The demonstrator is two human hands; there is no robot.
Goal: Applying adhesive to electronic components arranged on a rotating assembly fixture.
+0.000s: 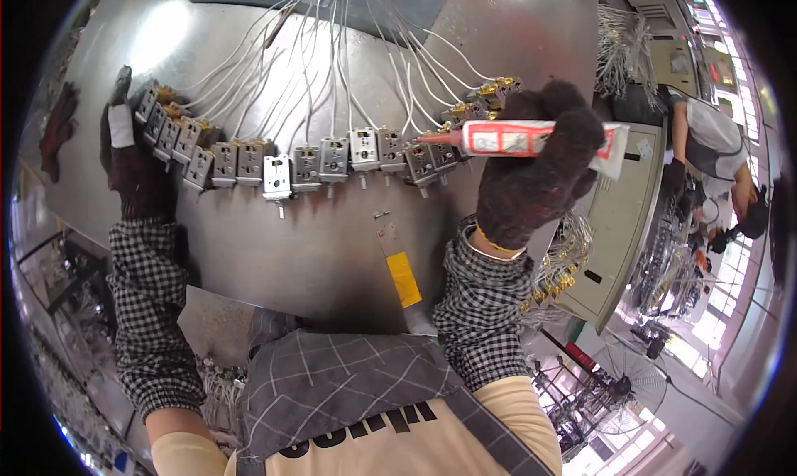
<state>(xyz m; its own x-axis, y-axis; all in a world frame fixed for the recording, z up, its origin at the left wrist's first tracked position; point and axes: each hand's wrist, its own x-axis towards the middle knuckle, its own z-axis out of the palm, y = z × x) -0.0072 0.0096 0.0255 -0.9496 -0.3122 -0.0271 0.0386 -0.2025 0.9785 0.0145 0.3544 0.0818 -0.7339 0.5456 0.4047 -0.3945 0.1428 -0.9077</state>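
Observation:
My right hand, in a dark glove, is closed around a white and red squeeze tube. The tube's narrow red nozzle points left, with its tip over the right part of a curved row of small silver metal boxes. Stubby shafts stick out of these boxes toward me, and thin white wires run from them to the far side. My left hand, also gloved and with white wrap on one finger, lies stretched out on the table beside the row's left end; it appears to hold nothing.
The row rests on a shiny metal table with a dark flat mat at its far side. A yellow tag lies near the front edge. More wired parts hang at the right. A co-worker is farther right.

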